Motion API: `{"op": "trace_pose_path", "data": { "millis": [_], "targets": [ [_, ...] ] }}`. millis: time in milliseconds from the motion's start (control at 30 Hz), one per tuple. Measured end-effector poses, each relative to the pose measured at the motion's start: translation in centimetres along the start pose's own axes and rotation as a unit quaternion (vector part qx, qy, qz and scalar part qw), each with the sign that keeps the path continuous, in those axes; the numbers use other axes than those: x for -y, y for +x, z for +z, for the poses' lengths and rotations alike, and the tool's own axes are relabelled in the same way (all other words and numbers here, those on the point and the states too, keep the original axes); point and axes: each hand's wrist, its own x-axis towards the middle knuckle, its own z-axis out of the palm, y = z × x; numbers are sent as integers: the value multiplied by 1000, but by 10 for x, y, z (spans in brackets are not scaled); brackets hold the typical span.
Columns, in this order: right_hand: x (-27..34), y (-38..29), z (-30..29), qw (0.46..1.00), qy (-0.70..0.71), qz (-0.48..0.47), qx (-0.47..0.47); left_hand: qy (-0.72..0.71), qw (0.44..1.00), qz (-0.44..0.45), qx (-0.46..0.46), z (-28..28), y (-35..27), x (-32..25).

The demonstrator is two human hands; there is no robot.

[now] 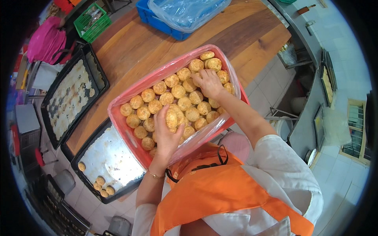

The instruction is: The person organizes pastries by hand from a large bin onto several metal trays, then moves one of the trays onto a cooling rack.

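Observation:
A red plastic crate (141, 81) lined with clear plastic film stands before me, filled with rows of round golden baked pastries (178, 91). My left hand (166, 134) is over the crate's near left part, its fingers and thumb around several pastries (172, 117) held side by side. My right hand (209, 82) reaches into the far right part, its fingertips on a pastry in the rows; whether they grip it I cannot tell. At the crate's left, a metal baking tray (113, 157) holds several more pastries near its lower left corner.
Another dark-rimmed baking tray (71, 97) with baked-on residue lies at the left of the wooden table (127, 56). Blue crates (177, 34) with plastic film stand at the far edge. A green basket (99, 28) and a person in pink (48, 41) are at the upper left.

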Motion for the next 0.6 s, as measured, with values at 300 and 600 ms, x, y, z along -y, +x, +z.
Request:
{"op": "trace_pose_path", "data": {
  "millis": [300,600],
  "targets": [
    [-13,-4,-8,997,-28,-40,-52,-7,999,-5,34,37,20,-4],
    [-22,26,-20,994,-32,-54,-87,-14,996,-41,72,66,28,0]
  ]
}}
